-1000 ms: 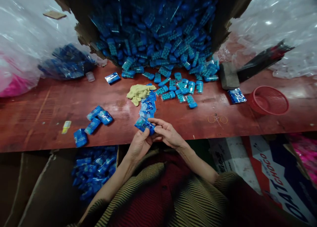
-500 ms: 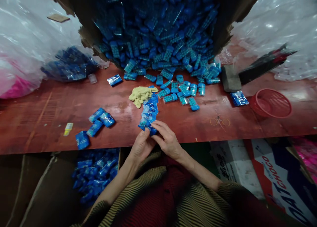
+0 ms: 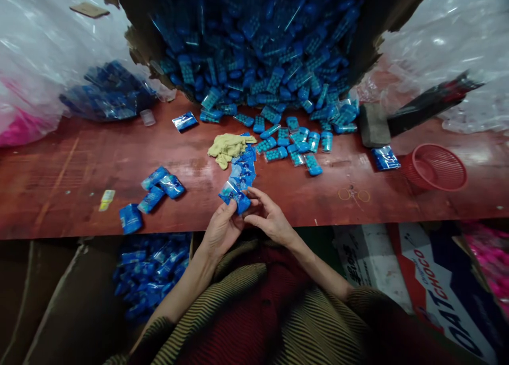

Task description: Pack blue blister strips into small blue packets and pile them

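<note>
Over the table's front edge, my left hand point(image 3: 223, 228) grips a small blue printed packet point(image 3: 235, 196), thumb on top near its lower edge. My right hand point(image 3: 272, 219) is at the packet's right end, its fingers curled and the fingertips against that end. Just beyond lies an overlapping row of flat blue sachets point(image 3: 243, 168). A crumpled yellow cloth or glove point(image 3: 228, 146) covers the row's far end. Several filled blue packets point(image 3: 153, 198) rest to the left. Blue containers with turquoise pellets point(image 3: 294, 142) lie scattered farther back.
A big torn carton point(image 3: 139, 41) spills blue containers onto the red table point(image 3: 95, 158). At right are a grey block point(image 3: 374, 125), a blue card stack point(image 3: 385, 158) and a red basket point(image 3: 435, 167). Below the table, blue packets point(image 3: 153, 275) fill a box at left.
The blue packet has tilted up and shows more of its front. My right fingers have shifted to its right end. The view has moved slightly.
</note>
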### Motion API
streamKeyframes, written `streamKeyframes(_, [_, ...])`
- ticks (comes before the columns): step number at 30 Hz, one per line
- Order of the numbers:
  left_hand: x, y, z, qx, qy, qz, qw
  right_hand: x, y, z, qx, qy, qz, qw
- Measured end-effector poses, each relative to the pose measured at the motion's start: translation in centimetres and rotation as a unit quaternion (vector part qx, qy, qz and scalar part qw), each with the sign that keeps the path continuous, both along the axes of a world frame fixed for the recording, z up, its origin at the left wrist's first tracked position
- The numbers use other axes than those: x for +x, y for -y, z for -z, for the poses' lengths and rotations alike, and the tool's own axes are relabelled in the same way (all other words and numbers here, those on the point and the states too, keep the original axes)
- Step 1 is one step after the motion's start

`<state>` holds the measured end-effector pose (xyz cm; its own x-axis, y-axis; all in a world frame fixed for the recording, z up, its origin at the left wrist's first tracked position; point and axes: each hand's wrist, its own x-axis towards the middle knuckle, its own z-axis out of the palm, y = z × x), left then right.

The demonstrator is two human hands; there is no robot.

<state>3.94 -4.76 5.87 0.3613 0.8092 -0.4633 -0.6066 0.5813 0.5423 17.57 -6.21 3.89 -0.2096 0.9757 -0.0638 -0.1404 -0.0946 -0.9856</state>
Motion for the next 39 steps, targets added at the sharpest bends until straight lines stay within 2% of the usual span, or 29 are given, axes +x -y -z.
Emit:
streamKeyframes(5, [0.0, 0.1, -0.2, 0.008, -0.017, -0.007, 1.0, 0.0, -0.4, -0.1, -0.078, -0.115, -0.022, 0.99])
streamKeyframes(10, [0.2, 0.1, -0.5, 0.032, -0.034, -0.033, 0.998, -0.5, -0.5, -0.1, -0.093, -0.133, 0.023, 0.986])
streamKeyframes(12, [0.2, 0.2, -0.5, 0.029, -0.036, -0.041, 0.998, -0.5, -0.3, -0.3, -0.063, -0.089, 0.046, 0.993])
streamKeyframes(15, [0.1, 0.2, -0.3, 0.016, -0.037, -0.046, 0.998, -0.3, -0.1, -0.6, 0.057, 0.047, 0.091, 0.993])
streamKeyframes(17, [0.0, 0.3, -0.2, 0.006, -0.037, -0.047, 0.998, -0.1, -0.1, -0.7, 0.143, 0.13, 0.098, 0.976])
streamKeyframes(20, [0.1, 0.4, -0.3, -0.004, -0.045, -0.054, 0.998, 0.1, -0.2, -0.6, 0.233, 0.208, 0.096, 0.945])
streamKeyframes(25, [0.2, 0.5, -0.6, -0.011, -0.057, -0.053, 0.997, 0.2, -0.2, -0.4, 0.352, 0.323, 0.108, 0.872])
streamKeyframes(28, [0.6, 0.7, -0.7, -0.013, -0.057, -0.068, 0.996, 0.0, -0.2, -0.6, 0.376, 0.382, 0.117, 0.836])
streamKeyframes(32, [1.3, 1.0, -0.9, -0.032, -0.06, -0.111, 0.992, -0.7, -0.3, -0.3, 0.375, 0.425, 0.168, 0.807])
streamKeyframes(35, [1.7, 1.1, -1.0, -0.058, -0.057, -0.134, 0.988, -1.3, -0.3, 0.3, 0.377, 0.434, 0.206, 0.792])
streamKeyframes(39, [1.8, 1.1, -0.8, -0.078, -0.053, -0.132, 0.987, -1.4, -0.2, 1.0, 0.382, 0.429, 0.224, 0.787])
